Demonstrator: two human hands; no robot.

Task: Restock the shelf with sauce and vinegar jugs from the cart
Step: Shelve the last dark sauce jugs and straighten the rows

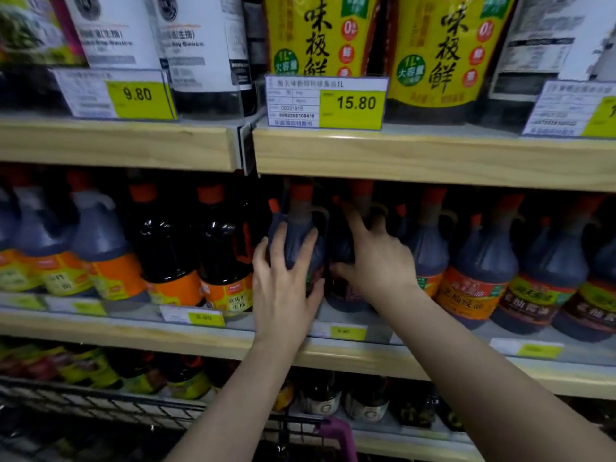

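left hand (pixel 283 288) – fingers spread, palm forward | right hand (pixel 376 261) – fingers reaching, both arms extended

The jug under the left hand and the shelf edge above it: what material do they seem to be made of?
The jug looks like translucent plastic: dark liquid shows through, with a moulded loop handle and orange-red cap. The shelf edge looks like pale unpainted wood or wood-look laminate, matte, with grain lines. The left hand lies flat on the jug.

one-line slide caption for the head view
Both hands steady dark sauce jugs on the middle shelf above the cart.
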